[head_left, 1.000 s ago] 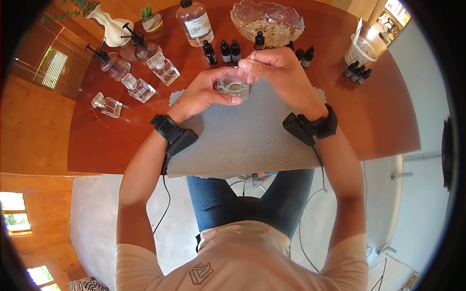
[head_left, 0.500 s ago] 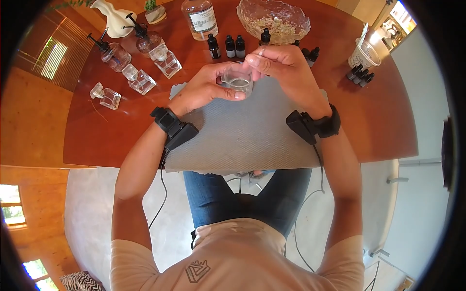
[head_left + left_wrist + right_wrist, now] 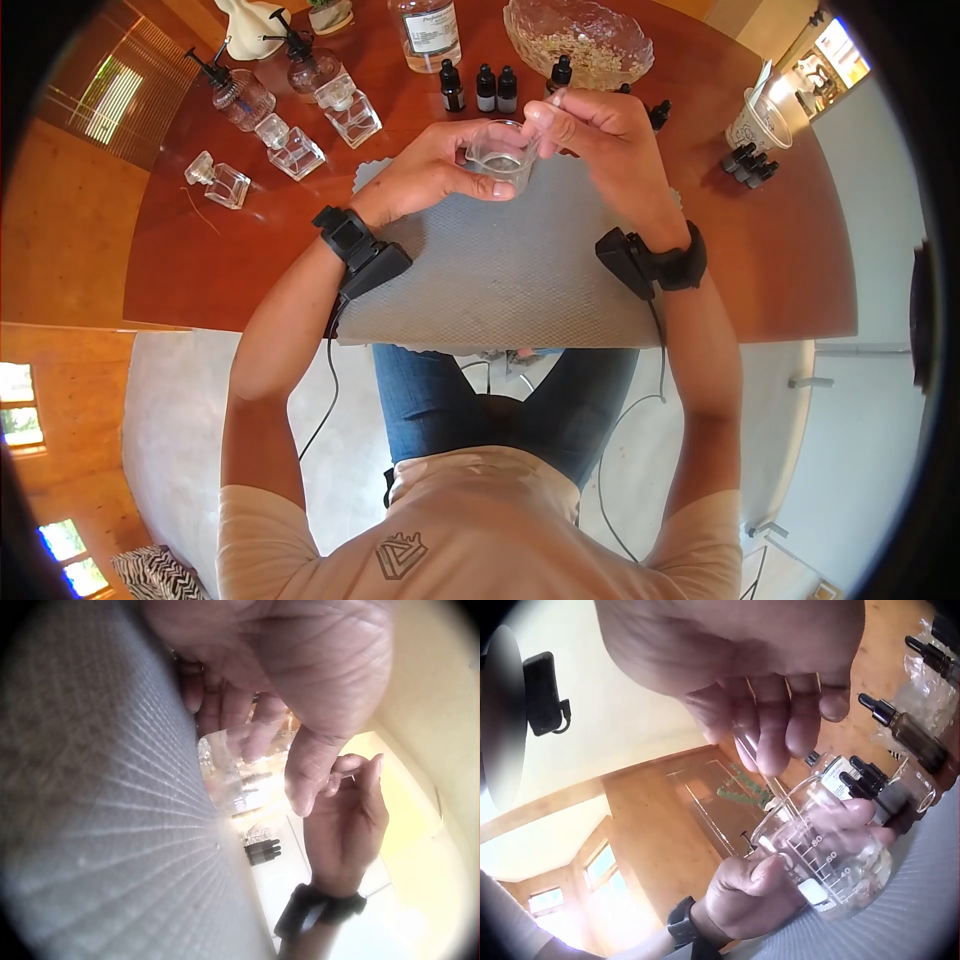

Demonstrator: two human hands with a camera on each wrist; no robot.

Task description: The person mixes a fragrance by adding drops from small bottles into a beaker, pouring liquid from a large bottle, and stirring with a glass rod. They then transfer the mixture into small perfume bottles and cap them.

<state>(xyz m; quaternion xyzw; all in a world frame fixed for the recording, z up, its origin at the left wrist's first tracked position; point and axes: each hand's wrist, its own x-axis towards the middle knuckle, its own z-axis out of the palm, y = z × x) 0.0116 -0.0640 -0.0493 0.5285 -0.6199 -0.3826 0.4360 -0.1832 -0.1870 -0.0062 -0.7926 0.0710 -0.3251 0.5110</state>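
Observation:
My left hand (image 3: pixel 430 172) grips a clear glass beaker (image 3: pixel 503 162), thumb on the near side and fingers round the far side. Printed graduation marks show on the beaker's wall in the right wrist view, and a little clear liquid lies at its bottom. Above the rim, my right hand (image 3: pixel 612 140) pinches a thin clear glass stirring rod (image 3: pixel 778 787) between thumb and fingers. The rod slants down into the beaker's mouth. A grey textured mat (image 3: pixel 500 260) spreads beneath both hands.
Small black dropper bottles (image 3: pixel 486 90) stand just beyond the hands, with more at the right (image 3: pixel 750 165). Clear square perfume bottles (image 3: pixel 290 150) and pump bottles (image 3: pixel 243 98) stand at left. Behind are a large labelled bottle (image 3: pixel 430 35), a glass bowl (image 3: pixel 580 45) and a patterned cup (image 3: pixel 760 120).
The head view has shifted, so the table's things sit higher and further right in it. Both hands keep their holds on the beaker and the stirring rod; the right fingers have moved slightly.

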